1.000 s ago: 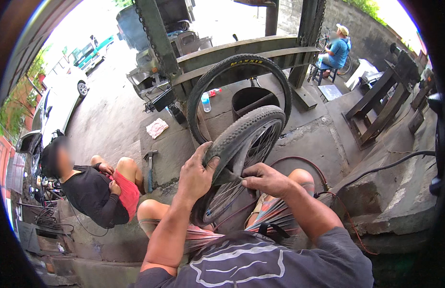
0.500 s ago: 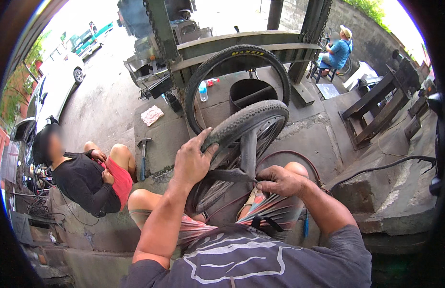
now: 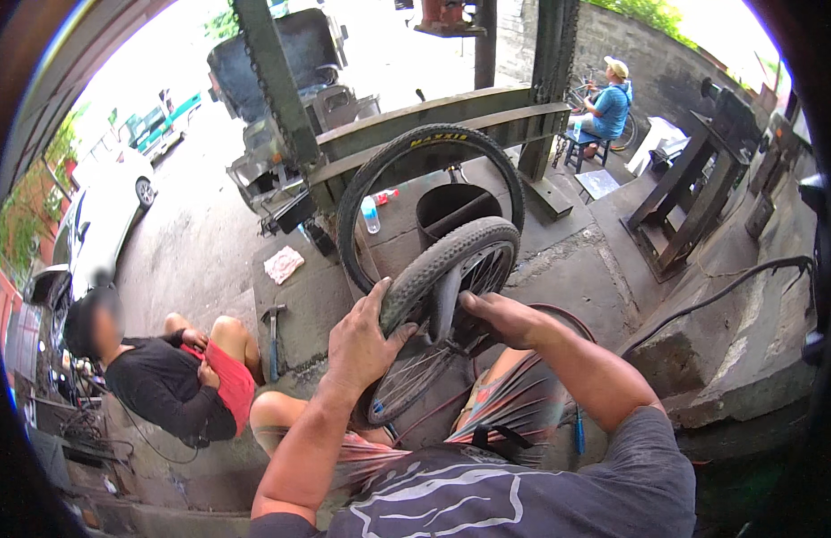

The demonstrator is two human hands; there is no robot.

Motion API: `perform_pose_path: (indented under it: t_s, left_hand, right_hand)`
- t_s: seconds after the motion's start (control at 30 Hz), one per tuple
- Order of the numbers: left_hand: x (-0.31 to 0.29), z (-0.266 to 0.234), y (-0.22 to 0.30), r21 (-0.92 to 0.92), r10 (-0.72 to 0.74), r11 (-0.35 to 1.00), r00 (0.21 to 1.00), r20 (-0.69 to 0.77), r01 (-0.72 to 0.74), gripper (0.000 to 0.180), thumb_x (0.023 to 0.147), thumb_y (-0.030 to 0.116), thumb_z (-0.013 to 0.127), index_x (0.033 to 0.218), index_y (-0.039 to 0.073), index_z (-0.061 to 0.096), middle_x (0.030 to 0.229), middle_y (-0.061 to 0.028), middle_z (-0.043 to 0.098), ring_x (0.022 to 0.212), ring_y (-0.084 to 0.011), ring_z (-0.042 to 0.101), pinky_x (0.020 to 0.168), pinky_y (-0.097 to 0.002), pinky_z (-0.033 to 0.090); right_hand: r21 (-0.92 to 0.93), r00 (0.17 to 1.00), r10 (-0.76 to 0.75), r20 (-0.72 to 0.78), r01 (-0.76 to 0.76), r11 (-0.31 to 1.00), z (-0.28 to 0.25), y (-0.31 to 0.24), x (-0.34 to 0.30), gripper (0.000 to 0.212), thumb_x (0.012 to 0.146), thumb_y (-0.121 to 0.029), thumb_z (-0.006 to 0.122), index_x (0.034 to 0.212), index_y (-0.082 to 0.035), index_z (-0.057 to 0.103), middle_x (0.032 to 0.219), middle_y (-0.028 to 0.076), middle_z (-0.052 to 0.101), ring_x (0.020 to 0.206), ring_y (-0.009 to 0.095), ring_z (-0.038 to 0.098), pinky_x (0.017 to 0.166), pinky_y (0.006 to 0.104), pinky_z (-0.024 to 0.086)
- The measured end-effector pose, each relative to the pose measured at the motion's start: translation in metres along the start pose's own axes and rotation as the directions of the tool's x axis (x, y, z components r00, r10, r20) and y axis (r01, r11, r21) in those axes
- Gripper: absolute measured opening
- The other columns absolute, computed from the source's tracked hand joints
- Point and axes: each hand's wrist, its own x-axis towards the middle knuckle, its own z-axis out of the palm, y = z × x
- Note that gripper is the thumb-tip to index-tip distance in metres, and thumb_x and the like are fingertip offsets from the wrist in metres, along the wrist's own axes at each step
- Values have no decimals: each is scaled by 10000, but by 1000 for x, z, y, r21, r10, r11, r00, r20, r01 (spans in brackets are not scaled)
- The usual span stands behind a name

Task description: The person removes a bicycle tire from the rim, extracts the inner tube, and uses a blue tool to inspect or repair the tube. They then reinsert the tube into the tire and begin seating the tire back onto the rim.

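Your left hand (image 3: pixel 362 345) was closed on the worn bicycle tire (image 3: pixel 424 276), its fingers over the tread and its thumb by the sidewall. Your right hand (image 3: pixel 503 320) was at the grey inner tube (image 3: pixel 445 303), thumb against it; its fingers were hidden, so it could not be told whether they gripped. The tire sat around the spoked wheel (image 3: pixel 418 372), which leaned upright in front of you, between your knees. By the look of it, the work stood partway: the tire was on the wheel, but a slack length of tube bulged out at its side, neither fully inside nor fully free, and the rest of the tube was out of sight. Just beyond your wheel stood a second, bare tire (image 3: pixel 351 220), with a dark metal drum (image 3: pixel 432 226) behind your own tire. Farther left on the concrete floor (image 3: pixel 550 269), a pink cloth (image 3: pixel 284 265) and a hammer (image 3: pixel 274 342) lay near the slab's left edge. Past the hammer sat a co-worker in black (image 3: pixel 169 386), hands at the lap.
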Motion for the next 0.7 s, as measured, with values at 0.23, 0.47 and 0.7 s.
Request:
perform_pose_path:
  t_s: [0.23, 0.47, 0.7]
  left_hand:
    - [36, -14, 14, -6, -18, 1000, 979, 205, 20, 1177, 729, 337, 971, 1735, 118, 398, 1521, -274, 671, 1396, -412, 674, 1190, -480, 537]
    - [55, -28, -18, -22, -57, 998, 972, 227, 64, 956, 727, 286, 970, 1561, 15, 589, 1356, -253, 778, 1271, -358, 764, 1134, -424, 570]
    - [50, -23, -34, -49, -18, 998, 970, 243, 31, 903, 718, 312, 976, 1507, 23, 644, 1301, -255, 796, 1230, -373, 775, 1117, -443, 578]
  right_hand:
    - [-497, 931, -218, -294, 46, 867, 55, -39, 21, 561, 1058, -420, 753, 1157, 131, 780, 1016, 217, 811, 963, 222, 752, 885, 432, 594]
    - [-288, 900, -381, -213, 315, 904, 43, -9, 31, 383, 1112, -307, 721, 1108, 65, 809, 906, 13, 738, 830, 114, 635, 773, 354, 539]
    - [-310, 877, -427, -219, 352, 883, 29, 103, 37, 363, 1157, -319, 679, 1006, 4, 746, 795, -38, 592, 739, 107, 521, 662, 325, 456]
